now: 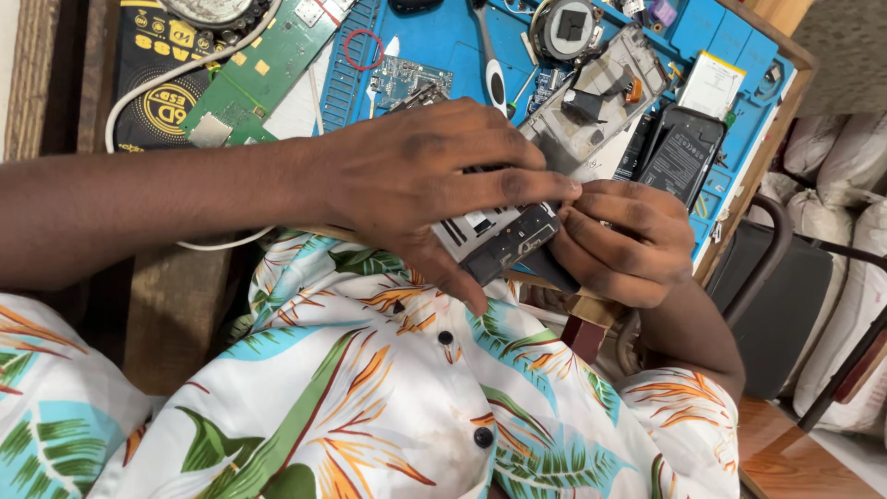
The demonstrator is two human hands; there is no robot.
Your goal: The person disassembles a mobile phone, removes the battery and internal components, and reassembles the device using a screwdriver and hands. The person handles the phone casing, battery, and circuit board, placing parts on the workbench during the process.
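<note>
grey phone frame [494, 236] pinched by left hand [416, 180], right hand [619, 240].

Soft, even daylight fills the frame, brightest at the upper right, where the white sacks [845, 157] look washed out. Shadows are faint, deepest in the dark gap at the left edge. The centre is sharp; the edges bend slightly, and no glare shows.

left hand [434, 176]: palm down, fingers closed in grip | right hand [624, 240]: fingers curled, pinching
</note>
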